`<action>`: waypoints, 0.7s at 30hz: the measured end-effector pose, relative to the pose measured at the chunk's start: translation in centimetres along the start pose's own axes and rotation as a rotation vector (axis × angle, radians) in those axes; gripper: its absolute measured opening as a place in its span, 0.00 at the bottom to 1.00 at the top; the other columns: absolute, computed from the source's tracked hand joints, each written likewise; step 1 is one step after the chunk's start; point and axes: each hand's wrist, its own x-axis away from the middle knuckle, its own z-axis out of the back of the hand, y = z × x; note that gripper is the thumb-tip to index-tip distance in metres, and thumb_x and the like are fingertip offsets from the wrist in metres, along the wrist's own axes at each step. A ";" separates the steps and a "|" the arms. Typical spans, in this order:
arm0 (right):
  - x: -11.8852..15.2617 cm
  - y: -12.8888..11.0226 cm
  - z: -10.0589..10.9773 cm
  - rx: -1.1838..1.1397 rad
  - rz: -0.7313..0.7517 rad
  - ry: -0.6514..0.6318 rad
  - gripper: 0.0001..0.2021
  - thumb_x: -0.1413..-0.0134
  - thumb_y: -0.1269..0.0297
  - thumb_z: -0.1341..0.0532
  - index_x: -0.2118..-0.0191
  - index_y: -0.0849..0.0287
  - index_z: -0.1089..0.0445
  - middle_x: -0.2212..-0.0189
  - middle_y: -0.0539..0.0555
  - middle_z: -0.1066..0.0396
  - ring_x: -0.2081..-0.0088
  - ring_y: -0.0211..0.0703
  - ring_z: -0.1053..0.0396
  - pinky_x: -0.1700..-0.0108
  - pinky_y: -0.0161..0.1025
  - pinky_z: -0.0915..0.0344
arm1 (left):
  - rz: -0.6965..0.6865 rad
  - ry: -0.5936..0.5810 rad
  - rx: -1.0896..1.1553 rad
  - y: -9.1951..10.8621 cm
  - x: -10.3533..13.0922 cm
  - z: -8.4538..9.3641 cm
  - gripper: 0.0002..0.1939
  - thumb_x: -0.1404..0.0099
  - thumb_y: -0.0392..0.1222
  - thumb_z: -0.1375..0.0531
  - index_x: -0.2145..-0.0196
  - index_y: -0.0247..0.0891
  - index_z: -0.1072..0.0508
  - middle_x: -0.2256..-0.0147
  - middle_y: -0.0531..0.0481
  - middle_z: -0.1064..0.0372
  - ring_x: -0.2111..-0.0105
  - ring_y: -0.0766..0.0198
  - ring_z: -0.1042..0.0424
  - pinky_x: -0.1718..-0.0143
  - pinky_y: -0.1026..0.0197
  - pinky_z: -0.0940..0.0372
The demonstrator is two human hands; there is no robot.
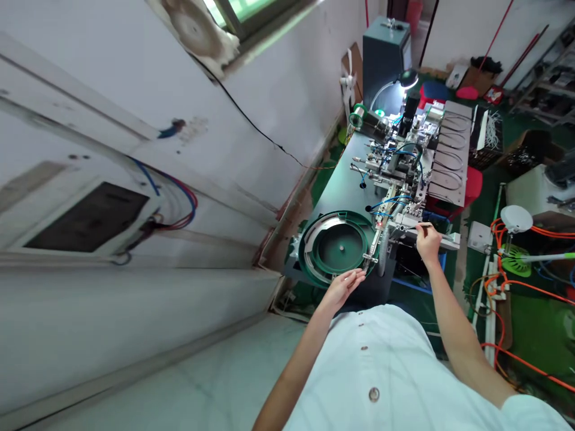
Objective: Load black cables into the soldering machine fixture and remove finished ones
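Note:
A round green feeder bowl [339,245] stands at the near end of a metal bench, with a narrow feed track [377,236] running from its right side up to a machine [404,161] of metal blocks and blue tubes. My left hand [344,287] is at the bowl's near rim, below the track's lower end, its fingers closed together; what they hold, if anything, is too small to name. Over the pale rail [442,239] on the right, my right hand [428,240] pinches a thin, tweezer-like tool [423,225] that points left toward the machine.
A lit lamp [408,79] and a wire spool [358,116] stand at the bench's far end. Cable loops lie on a grey board [451,152]. On the right are a green fan [516,260] and orange hoses [530,284]. A wall [251,179] runs along the left.

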 end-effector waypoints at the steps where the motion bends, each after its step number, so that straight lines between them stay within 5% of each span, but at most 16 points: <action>1: 0.0 0.1 0.0 0.002 0.010 -0.013 0.18 0.41 0.52 0.48 0.72 0.60 0.32 0.73 0.58 0.27 0.71 0.45 0.30 0.66 0.39 0.37 | -0.001 0.004 -0.001 -0.1 0.0 0.0 0.07 0.36 0.28 0.44 0.62 0.27 0.25 0.61 0.39 0.25 0.63 0.65 0.24 0.54 0.66 0.31; 14: -2.7 -0.1 -1.0 0.019 0.104 -0.375 0.14 0.44 0.56 0.44 0.72 0.59 0.29 0.75 0.56 0.27 0.73 0.45 0.31 0.68 0.38 0.38 | 0.025 -0.008 0.024 -0.3 -0.3 -0.9 0.09 0.37 0.28 0.45 0.65 0.24 0.24 0.61 0.33 0.25 0.63 0.58 0.24 0.50 0.56 0.34; 21: -1.1 -0.3 0.1 -0.123 0.006 -0.315 0.17 0.45 0.51 0.44 0.62 0.61 0.28 0.66 0.58 0.26 0.75 0.42 0.29 0.69 0.38 0.34 | 0.053 0.002 0.086 -0.3 -1.2 -0.1 0.09 0.39 0.26 0.45 0.65 0.24 0.24 0.63 0.35 0.25 0.62 0.58 0.24 0.51 0.58 0.33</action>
